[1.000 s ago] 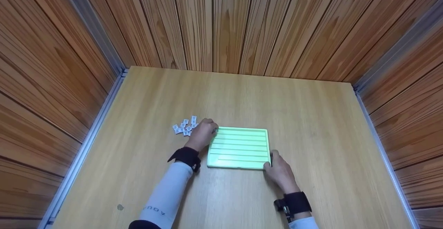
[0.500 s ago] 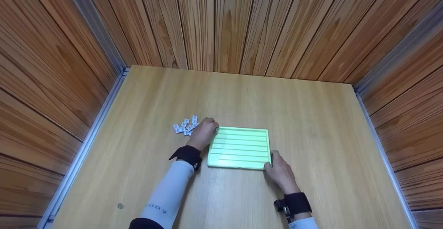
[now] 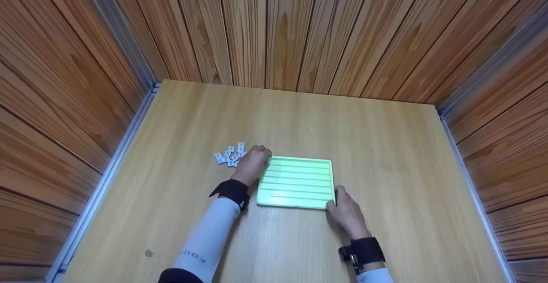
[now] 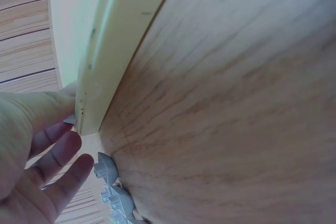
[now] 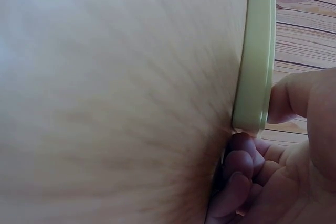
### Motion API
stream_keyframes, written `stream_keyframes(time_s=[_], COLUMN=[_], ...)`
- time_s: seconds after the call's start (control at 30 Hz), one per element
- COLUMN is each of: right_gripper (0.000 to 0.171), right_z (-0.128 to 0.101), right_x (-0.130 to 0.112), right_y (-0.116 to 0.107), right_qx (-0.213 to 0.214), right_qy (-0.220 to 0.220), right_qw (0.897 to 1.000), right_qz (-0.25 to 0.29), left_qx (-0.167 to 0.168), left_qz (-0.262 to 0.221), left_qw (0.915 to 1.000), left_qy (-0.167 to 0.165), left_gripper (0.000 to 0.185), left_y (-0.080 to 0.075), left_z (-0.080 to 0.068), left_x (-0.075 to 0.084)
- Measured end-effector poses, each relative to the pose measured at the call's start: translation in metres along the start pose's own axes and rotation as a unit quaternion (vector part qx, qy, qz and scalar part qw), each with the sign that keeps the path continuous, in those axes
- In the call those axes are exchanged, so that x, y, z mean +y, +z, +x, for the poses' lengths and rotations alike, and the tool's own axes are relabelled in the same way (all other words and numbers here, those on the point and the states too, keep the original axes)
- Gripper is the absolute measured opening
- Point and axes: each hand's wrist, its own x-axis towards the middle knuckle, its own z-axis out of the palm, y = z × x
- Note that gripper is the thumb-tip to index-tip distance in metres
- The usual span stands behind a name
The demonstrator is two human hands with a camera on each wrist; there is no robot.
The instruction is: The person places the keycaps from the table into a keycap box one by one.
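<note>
A light green ridged tray [image 3: 295, 183] lies on the desk [image 3: 385, 154] between 2 hands, at diagonally opposite corners. The right hand [image 3: 349, 214] pinches the near right corner, its grip nearly closed: thumb over the rim, fingers curled against the side. The left hand [image 3: 251, 165] touches the far left corner with its thumb, other fingers loosely bent; whether its grip closes on the tray I cannot tell. Small pale grey pieces [image 3: 225, 159] cluster just beyond that hand. Dark bands [image 3: 233, 192] circle 2 wrists, and wood-panelled walls [image 3: 282, 30] enclose the desk.
</note>
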Motion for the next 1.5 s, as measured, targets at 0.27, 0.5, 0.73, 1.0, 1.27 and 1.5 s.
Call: stream_keyframes(time_s=[0.27,0.5,0.73,1.0,1.27,1.5], right_gripper=[0.045,0.044,0.035,0.023,0.016,0.011], right_z=[0.001,0.000,0.000,0.001,0.002,0.002], right_x=[0.000,0.001,-0.001,-0.001,-0.001,-0.001], right_y=[0.001,-0.001,-0.002,-0.003,-0.004,-0.002], right_qx=[0.002,0.009,0.006,-0.002,-0.021,-0.011], right_qy=[-0.008,-0.015,-0.007,-0.001,0.012,-0.010], right_qw=[1.000,1.000,1.000,1.000,1.000,1.000], right_qz=[-0.002,-0.002,0.007,0.001,-0.007,-0.006], left_qx=[-0.014,0.010,0.052,0.102,0.124,0.076], left_qz=[-0.004,-0.025,-0.030,-0.055,-0.064,-0.047], left_qw=[0.9998,0.9996,0.9981,0.9875,0.9716,0.9679], left_qy=[-0.013,0.004,-0.018,-0.107,-0.191,-0.235], left_gripper=[0.021,0.023,0.023,0.020,0.019,0.024], left_y=[-0.003,-0.008,-0.020,-0.035,-0.046,-0.048], left_z=[-0.002,-0.004,-0.007,-0.018,-0.035,-0.049], left_x=[-0.001,-0.005,-0.018,-0.043,-0.074,-0.090])
